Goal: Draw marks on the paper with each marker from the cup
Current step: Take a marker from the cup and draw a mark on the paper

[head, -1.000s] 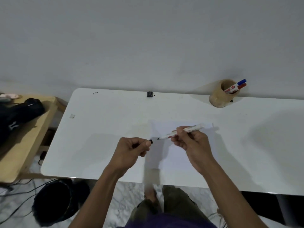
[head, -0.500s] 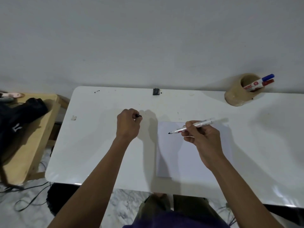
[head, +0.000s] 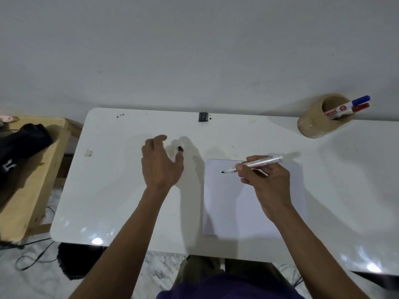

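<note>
My right hand (head: 266, 182) grips an uncapped white marker (head: 262, 161). Its black tip points left, just over the upper left part of the white paper (head: 224, 212). My left hand (head: 160, 165) hovers over the white table (head: 112, 190) left of the paper, fingers spread. The marker's small black cap (head: 180, 148) sits on the table right at the fingertips. A tan cup (head: 313, 127) stands at the back right and holds a blue-capped marker (head: 361, 100) and a red-capped marker (head: 360, 107).
A small black clip (head: 203, 116) sits at the table's back edge, and a scrap of tape (head: 88, 152) lies near its left edge. A wooden side table (head: 28, 190) with a black bag (head: 19, 147) stands to the left. Cables (head: 32, 257) run across the floor.
My left hand carried the cap away from the marker, up and to the left, then opened, leaving the cap on the table. My right hand kept the marker over the paper.
</note>
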`<state>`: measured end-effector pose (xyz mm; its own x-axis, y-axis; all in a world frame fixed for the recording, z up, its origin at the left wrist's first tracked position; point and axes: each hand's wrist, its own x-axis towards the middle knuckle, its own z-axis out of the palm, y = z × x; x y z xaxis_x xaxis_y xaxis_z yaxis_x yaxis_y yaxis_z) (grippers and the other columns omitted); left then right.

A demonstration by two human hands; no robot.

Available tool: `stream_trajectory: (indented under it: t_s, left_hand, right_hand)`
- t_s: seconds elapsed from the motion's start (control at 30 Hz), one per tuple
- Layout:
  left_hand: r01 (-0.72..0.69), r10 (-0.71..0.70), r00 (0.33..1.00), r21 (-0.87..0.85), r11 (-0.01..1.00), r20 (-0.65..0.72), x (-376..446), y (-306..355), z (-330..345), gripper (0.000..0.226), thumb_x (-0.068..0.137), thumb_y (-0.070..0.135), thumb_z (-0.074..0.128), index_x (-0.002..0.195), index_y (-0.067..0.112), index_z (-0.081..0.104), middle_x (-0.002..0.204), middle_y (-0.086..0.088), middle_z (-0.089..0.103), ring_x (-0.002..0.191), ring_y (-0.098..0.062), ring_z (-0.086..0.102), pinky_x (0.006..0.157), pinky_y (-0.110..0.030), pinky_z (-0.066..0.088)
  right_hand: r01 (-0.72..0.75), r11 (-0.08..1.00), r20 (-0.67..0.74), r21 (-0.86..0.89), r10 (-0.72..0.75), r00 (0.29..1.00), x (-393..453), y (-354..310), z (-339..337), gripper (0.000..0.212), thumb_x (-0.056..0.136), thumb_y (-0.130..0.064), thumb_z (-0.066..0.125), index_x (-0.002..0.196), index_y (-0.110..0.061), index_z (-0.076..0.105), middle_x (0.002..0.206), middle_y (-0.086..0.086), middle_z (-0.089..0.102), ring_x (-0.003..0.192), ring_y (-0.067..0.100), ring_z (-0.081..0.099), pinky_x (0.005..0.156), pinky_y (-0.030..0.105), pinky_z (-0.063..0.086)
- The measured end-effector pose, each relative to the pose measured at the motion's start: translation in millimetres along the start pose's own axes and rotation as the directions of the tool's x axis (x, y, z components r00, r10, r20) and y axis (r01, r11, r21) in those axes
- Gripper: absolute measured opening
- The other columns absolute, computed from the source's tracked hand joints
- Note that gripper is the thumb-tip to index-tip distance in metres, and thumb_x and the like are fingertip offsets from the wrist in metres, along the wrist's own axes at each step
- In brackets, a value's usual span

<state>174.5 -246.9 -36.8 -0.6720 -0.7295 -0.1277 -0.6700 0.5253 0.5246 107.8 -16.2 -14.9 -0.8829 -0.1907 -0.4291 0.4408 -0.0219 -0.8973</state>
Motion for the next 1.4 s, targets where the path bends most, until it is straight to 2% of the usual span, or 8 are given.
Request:
stream_trajectory:
  t_s: [0.1, 0.2, 0.27, 0.33, 0.47, 0.7, 1.13, 1.4]
  left_hand:
    - [-0.181, 0.181, 0.980, 0.018, 0.983, -0.082, -47, -11, 6, 0.050, 0.088, 0.039, 0.067, 0.130, 0.014, 0.053, 0.131, -0.013, 0.056, 0.121, -0.032, 0.051, 0.096, -0.049, 0.049]
    - [-0.406, 0.405, 0.914, 0.093, 0.909, 0.032, -84, -24, 26, 0.052, 0.093, 0.041, 0.061, 0.136, 0.014, 0.053, 0.140, -0.013, 0.055, 0.131, -0.031, 0.050, 0.105, -0.049, 0.043]
    - [-0.477, 0.458, 0.878, 0.170, 0.862, 0.141, -96, -26, 36, 0.056, 0.096, 0.047, 0.053, 0.144, 0.019, 0.048, 0.151, -0.011, 0.048, 0.142, -0.031, 0.043, 0.112, -0.055, 0.036]
    - [-0.500, 0.452, 0.864, 0.266, 0.824, 0.224, -98, -27, 41, 0.062, 0.097, 0.055, 0.044, 0.152, 0.027, 0.038, 0.161, -0.009, 0.037, 0.151, -0.029, 0.029, 0.119, -0.059, 0.025]
    - [-0.507, 0.403, 0.856, 0.373, 0.777, 0.324, -93, -32, 47, 0.065, 0.099, 0.061, 0.031, 0.158, 0.037, 0.016, 0.168, -0.005, 0.017, 0.157, -0.028, 0.010, 0.122, -0.063, 0.011]
    - [-0.498, 0.376, 0.858, 0.388, 0.776, 0.348, -92, -39, 55, 0.066, 0.099, 0.065, 0.026, 0.158, 0.040, 0.008, 0.169, -0.003, 0.010, 0.157, -0.026, 0.004, 0.122, -0.063, 0.009]
    - [-0.493, 0.380, 0.863, 0.385, 0.781, 0.334, -90, -39, 55, 0.068, 0.098, 0.065, 0.028, 0.158, 0.039, 0.010, 0.169, -0.002, 0.010, 0.157, -0.026, 0.003, 0.122, -0.063, 0.010]
    - [-0.491, 0.372, 0.862, 0.388, 0.780, 0.344, -90, -38, 55, 0.067, 0.098, 0.065, 0.027, 0.158, 0.040, 0.009, 0.169, -0.002, 0.009, 0.157, -0.025, 0.001, 0.122, -0.063, 0.009]
  right_hand:
    - [0.060, 0.998, 0.012, -0.013, -0.060, 0.998, 4, 4, 1, 0.018, 0.077, 0.002, 0.084, 0.085, -0.004, 0.069, 0.072, 0.005, 0.072, 0.068, 0.024, 0.070, 0.065, 0.032, 0.059]
    - [0.096, 0.994, 0.053, -0.060, -0.093, 0.994, 12, 11, 6, 0.015, 0.081, 0.002, 0.081, 0.086, -0.009, 0.071, 0.074, 0.007, 0.072, 0.070, 0.027, 0.070, 0.068, 0.039, 0.060]
    - [0.114, 0.987, 0.096, -0.110, -0.103, 0.990, 17, 17, 9, 0.013, 0.084, 0.000, 0.079, 0.088, -0.011, 0.074, 0.076, 0.004, 0.075, 0.071, 0.027, 0.071, 0.073, 0.045, 0.061]
    - [0.153, 0.975, 0.152, -0.160, -0.129, 0.980, 22, 23, 11, 0.012, 0.083, -0.002, 0.080, 0.090, -0.010, 0.075, 0.084, 0.004, 0.077, 0.076, 0.023, 0.073, 0.076, 0.042, 0.062]
    - [0.265, 0.932, 0.196, -0.248, -0.220, 0.956, 32, 31, 17, 0.016, 0.078, 0.000, 0.084, 0.087, -0.009, 0.074, 0.084, 0.002, 0.077, 0.073, 0.006, 0.072, 0.066, 0.018, 0.056]
    - [0.388, 0.865, 0.219, -0.319, -0.331, 0.918, 47, 44, 29, 0.018, 0.076, -0.008, 0.088, 0.076, -0.001, 0.072, 0.073, 0.009, 0.075, 0.062, 0.020, 0.070, 0.057, 0.026, 0.054]
    - [0.354, 0.873, 0.188, -0.336, -0.307, 0.933, 54, 55, 30, 0.018, 0.077, -0.010, 0.088, 0.074, -0.004, 0.071, 0.073, 0.008, 0.076, 0.067, 0.029, 0.073, 0.059, 0.041, 0.059]
    - [0.327, 0.878, 0.185, -0.350, -0.277, 0.943, 55, 54, 32, 0.018, 0.077, -0.010, 0.088, 0.074, -0.005, 0.071, 0.072, 0.007, 0.076, 0.067, 0.027, 0.072, 0.059, 0.039, 0.058]
